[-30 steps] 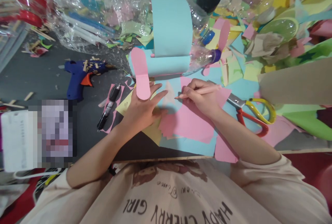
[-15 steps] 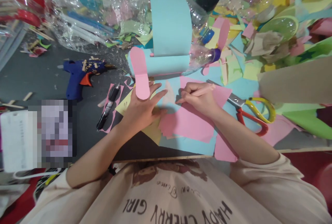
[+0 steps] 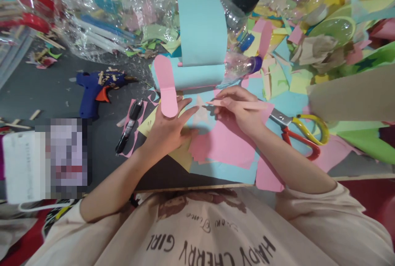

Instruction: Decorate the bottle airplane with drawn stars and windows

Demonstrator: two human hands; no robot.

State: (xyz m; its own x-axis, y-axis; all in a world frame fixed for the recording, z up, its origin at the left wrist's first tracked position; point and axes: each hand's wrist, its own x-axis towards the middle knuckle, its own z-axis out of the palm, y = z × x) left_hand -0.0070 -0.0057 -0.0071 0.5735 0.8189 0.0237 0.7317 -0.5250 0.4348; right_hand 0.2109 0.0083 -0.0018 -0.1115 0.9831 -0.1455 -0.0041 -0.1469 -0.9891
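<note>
My left hand lies flat with fingers spread, pressing down a small pale paper shape on a light blue sheet. My right hand pinches a pink pencil, its tip pointing left at the upper edge of that shape. Pink paper lies under my right wrist. Just beyond my hands stands a plastic bottle wrapped in light blue paper with a tall blue flap and a pink rounded tab that hangs over my left fingers.
Red-and-yellow scissors lie right of my right hand. A black marker and a blue glue gun lie to the left. Clear plastic bags and heaps of coloured paper scraps fill the back. The table edge runs near my chest.
My right hand moved up and slightly away with the pencil, whose tip shifted from the shape's right side to its upper edge. My left hand stayed in place.
</note>
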